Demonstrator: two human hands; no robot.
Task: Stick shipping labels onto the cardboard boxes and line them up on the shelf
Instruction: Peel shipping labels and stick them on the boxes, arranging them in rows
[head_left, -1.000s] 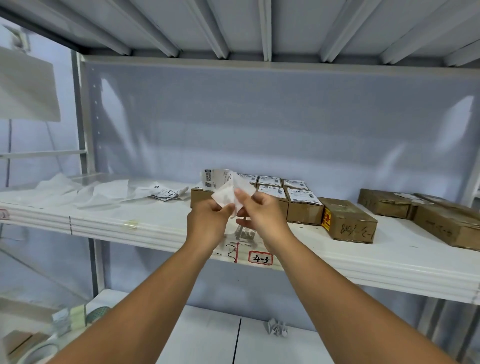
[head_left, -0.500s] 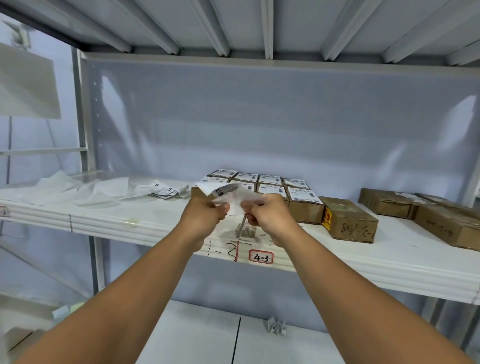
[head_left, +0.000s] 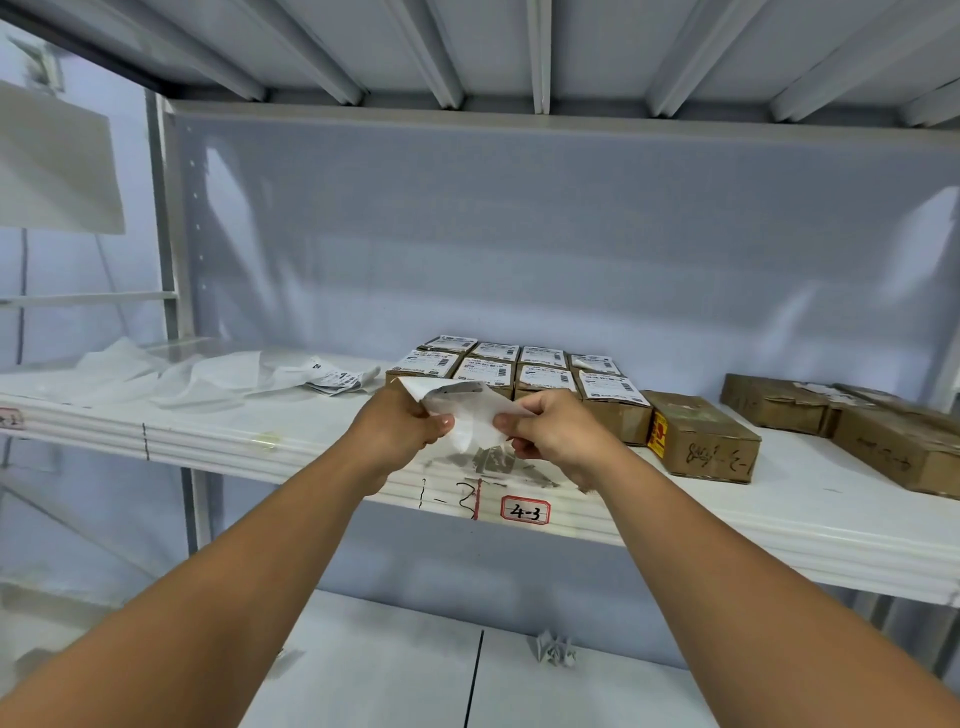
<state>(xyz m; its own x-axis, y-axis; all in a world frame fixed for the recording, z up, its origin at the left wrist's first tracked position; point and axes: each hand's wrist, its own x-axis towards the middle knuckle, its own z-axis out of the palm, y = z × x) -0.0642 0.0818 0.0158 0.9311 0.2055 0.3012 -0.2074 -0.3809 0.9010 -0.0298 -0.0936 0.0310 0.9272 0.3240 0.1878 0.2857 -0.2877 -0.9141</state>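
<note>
My left hand (head_left: 400, 426) and my right hand (head_left: 558, 434) both pinch a white shipping label sheet (head_left: 467, 408) between them, held just in front of the shelf (head_left: 779, 514). Behind the sheet, several small cardboard boxes with labels (head_left: 519, 366) stand in two tight rows. Right of them sits an unlabelled brown box (head_left: 701, 436) with handwriting and a red-yellow sticker. Two more brown boxes (head_left: 857, 415) lie at the far right.
Peeled white backing papers and a stack of labels (head_left: 332, 379) lie on the shelf's left part. A "4-3" tag (head_left: 524, 512) marks the shelf edge. A crumpled paper (head_left: 556, 649) lies on the lower shelf. The shelf above hangs close overhead.
The sheet has come down from upright in front of the boxes to a lower, flatter hold. Both hands dropped slightly and moved a little apart.
</note>
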